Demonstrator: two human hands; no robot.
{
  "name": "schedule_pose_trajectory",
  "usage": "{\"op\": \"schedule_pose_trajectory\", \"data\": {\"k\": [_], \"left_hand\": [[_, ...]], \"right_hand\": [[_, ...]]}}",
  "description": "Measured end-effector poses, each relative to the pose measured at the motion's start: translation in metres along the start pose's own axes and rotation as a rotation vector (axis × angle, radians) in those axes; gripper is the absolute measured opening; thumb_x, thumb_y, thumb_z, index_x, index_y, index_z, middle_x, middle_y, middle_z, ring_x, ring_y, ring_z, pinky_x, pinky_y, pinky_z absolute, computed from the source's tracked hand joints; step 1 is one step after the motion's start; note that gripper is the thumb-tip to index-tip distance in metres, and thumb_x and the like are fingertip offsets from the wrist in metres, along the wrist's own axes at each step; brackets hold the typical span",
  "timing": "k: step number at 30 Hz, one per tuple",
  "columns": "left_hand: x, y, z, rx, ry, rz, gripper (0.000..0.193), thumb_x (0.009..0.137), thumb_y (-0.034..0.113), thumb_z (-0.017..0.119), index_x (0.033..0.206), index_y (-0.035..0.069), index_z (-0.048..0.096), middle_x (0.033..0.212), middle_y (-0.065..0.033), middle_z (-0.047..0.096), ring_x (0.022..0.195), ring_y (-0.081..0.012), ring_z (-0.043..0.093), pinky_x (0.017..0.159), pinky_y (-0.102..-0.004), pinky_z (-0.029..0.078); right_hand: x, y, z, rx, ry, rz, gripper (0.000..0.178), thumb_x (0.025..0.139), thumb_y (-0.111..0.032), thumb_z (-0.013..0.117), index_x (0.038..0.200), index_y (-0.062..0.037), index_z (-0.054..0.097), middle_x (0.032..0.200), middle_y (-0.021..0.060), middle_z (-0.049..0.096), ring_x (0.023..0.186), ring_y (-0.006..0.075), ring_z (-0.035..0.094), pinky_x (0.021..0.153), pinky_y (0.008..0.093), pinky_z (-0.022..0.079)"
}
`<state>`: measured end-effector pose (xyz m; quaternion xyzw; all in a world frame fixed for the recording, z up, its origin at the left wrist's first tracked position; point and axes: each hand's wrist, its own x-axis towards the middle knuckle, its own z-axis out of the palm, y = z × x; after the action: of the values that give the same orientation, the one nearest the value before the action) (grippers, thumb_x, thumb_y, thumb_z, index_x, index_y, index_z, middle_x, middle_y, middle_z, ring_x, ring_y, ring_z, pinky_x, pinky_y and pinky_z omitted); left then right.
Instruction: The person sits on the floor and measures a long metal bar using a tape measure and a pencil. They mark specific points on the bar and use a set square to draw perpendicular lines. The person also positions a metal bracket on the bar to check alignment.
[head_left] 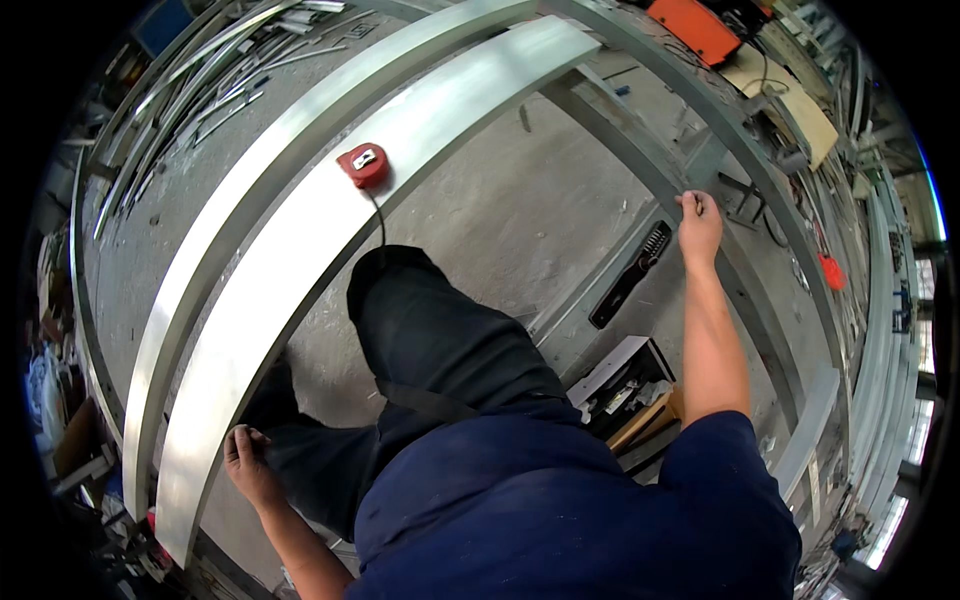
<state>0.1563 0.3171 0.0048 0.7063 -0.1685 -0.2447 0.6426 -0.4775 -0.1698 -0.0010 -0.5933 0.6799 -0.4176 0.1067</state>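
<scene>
A long aluminium profile (330, 210) is laid across a metal frame (700, 130), with a red tape measure (364, 165) set on it. Its near edge is touched by the left hand (248, 465), fingers curled. A frame bar is gripped by the right hand (699, 222). A toolbox (630, 385) is seen on the floor.

left hand (250, 462): low at side, fingers curled | right hand (699, 226): arm outstretched, fingers closed
</scene>
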Motion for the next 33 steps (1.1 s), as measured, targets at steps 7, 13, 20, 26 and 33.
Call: {"op": "schedule_pose_trajectory", "data": {"k": [7,13,20,26,33], "left_hand": [[-0.016,0.027,-0.06,0.012,0.394,0.04,0.021,0.106,0.024,0.067,0.106,0.003,0.069,0.087,-0.0053,0.068,0.076,-0.0147,0.063,0.074,-0.0309,0.053],[-0.058,0.015,-0.064,0.02,0.495,-0.058,0.024,0.102,0.024,0.073,0.096,0.001,0.071,0.079,-0.0014,0.067,0.072,-0.0097,0.062,0.069,-0.0277,0.052],[-0.187,-0.087,-0.08,0.209,0.738,-0.332,0.027,0.1,0.025,0.073,0.095,-0.001,0.071,0.076,-0.0037,0.068,0.068,-0.0107,0.061,0.064,-0.0302,0.05],[-0.267,-0.122,-0.064,0.396,0.864,-0.63,0.033,0.096,0.029,0.073,0.092,-0.004,0.072,0.08,-0.0173,0.071,0.072,-0.0269,0.066,0.071,-0.039,0.053],[-0.185,-0.156,-0.067,0.039,0.87,-0.505,0.035,0.096,0.026,0.071,0.115,-0.002,0.071,0.099,-0.0138,0.074,0.088,-0.0207,0.069,0.081,-0.0358,0.054]], "right_hand": [[-0.05,-0.114,0.104,0.063,-0.47,-0.157,0.041,0.105,-0.031,0.065,0.129,0.0019,0.068,0.12,0.0182,0.075,0.115,0.0289,0.07,0.103,0.0389,0.051],[-0.058,-0.142,0.145,0.177,-0.638,-0.602,0.029,0.111,-0.017,0.06,0.129,0.0052,0.064,0.127,0.0134,0.07,0.118,0.0227,0.064,0.107,0.0353,0.048],[-0.106,-0.294,0.217,0.335,-0.837,-1.053,0.028,0.11,-0.009,0.058,0.135,0.0041,0.062,0.131,0.0145,0.068,0.123,0.0257,0.063,0.111,0.0387,0.045],[-0.189,-0.384,0.259,0.562,-1.061,-1.166,0.03,0.108,-0.004,0.059,0.137,0.0036,0.062,0.135,0.0161,0.067,0.127,0.0293,0.063,0.112,0.0416,0.045],[-0.309,-0.441,0.286,0.471,-1.154,-1.386,0.041,0.097,0.001,0.066,0.138,0.0004,0.06,0.146,0.0161,0.063,0.144,0.0348,0.051,0.124,0.0475,0.035]]}}
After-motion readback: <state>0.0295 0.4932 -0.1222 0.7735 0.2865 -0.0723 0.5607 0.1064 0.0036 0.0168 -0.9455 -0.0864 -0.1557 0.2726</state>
